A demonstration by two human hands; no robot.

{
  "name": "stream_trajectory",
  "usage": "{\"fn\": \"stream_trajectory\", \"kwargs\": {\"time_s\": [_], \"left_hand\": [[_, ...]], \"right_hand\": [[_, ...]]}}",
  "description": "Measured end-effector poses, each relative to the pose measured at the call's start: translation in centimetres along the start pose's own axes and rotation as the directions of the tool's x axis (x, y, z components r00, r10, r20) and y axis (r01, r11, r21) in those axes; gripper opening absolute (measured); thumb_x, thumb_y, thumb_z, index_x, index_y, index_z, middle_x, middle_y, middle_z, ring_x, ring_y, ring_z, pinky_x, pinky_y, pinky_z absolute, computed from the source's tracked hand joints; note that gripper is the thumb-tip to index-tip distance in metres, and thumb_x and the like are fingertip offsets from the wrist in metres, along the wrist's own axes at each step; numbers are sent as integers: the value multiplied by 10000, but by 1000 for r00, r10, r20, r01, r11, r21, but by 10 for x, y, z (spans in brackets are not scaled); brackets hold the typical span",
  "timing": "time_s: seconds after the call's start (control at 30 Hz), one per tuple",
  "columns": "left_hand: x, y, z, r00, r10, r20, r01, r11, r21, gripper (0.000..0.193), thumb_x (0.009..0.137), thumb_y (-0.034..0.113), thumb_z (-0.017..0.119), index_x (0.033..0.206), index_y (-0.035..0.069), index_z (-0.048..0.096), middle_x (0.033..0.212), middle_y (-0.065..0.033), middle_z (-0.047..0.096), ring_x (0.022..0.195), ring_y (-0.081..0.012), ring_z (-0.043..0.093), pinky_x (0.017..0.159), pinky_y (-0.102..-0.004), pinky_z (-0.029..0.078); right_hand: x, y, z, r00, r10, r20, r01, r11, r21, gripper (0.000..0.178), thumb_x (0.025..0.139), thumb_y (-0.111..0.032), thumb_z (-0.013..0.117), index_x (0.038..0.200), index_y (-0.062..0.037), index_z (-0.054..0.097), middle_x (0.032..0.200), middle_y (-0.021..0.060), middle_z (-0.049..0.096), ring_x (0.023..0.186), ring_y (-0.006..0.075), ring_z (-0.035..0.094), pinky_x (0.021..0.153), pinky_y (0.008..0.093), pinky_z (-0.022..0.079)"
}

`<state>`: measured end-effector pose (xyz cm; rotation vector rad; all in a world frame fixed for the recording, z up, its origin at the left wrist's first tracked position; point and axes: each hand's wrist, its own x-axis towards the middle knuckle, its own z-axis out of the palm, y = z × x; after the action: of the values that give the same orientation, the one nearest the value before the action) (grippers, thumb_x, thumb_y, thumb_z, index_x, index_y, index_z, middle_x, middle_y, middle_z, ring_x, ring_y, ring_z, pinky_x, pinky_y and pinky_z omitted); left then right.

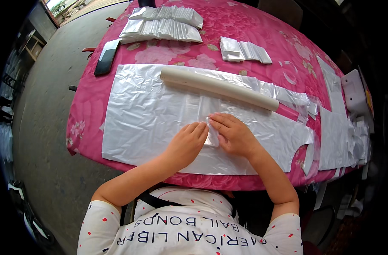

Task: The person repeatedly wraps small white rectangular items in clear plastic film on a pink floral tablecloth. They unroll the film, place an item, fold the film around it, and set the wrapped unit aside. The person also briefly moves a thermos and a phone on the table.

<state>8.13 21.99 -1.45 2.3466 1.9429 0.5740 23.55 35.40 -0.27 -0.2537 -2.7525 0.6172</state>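
Note:
A partly folded clear plastic bag (211, 139) lies between my hands, on top of a large stack of flat white plastic bags (136, 123). My left hand (191, 140) has its fingers together on the bag's left edge, its thumb hidden. On the other side, my right hand (233, 132) rests with fingers stretched over the bag's upper part and the thumb apart. The two sets of fingertips nearly meet. Just beyond them, a long beige cardboard tube (219, 88) lies aslant across the stack.
Two rows of folded plastic bags (160, 30) stand at the far left, with a smaller bundle (245, 51) to their right. A phone (106, 58) lies near the left edge of the pink flowered tablecloth (92, 110). More plastic sheets (333, 140) and a white container (355, 91) are at right.

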Motion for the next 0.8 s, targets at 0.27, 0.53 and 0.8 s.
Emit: {"fn": "stream_trajectory", "kwargs": {"time_s": [0.27, 0.53, 0.8], "left_hand": [[-24, 0, -6, 965, 240, -103, -249, 964, -94, 415, 711, 81, 575, 1117, -1, 551, 1180, -115, 554, 1059, -223, 549, 927, -385, 417], [-41, 4, -3, 993, 96, -71, -115, 934, -338, 562, 658, 42, 610, 1209, 25, 499, 1067, -95, 618, 934, -231, 601, 804, -350, 466], [-4, 4, -10, 828, -513, 226, 542, 631, -555, 584, 812, 135, 623, 1293, -68, 359, 683, -108, 643, 557, -219, 610, 528, -306, 454]], "right_hand": [[-14, -16, 7, 989, -64, -137, 74, 995, 68, 325, 618, 58, 604, 925, -45, 631, 979, 58, 629, 885, 239, 593, 774, 342, 483], [-39, -40, 17, 986, 35, -162, -7, 985, 170, 266, 669, 18, 618, 923, -55, 651, 895, 53, 640, 799, 229, 591, 709, 324, 482], [-11, -36, 1, 649, 713, 265, -713, 448, 540, 178, 822, -159, 624, 829, 17, 645, 626, 12, 598, 551, 56, 561, 494, 210, 413]]}}
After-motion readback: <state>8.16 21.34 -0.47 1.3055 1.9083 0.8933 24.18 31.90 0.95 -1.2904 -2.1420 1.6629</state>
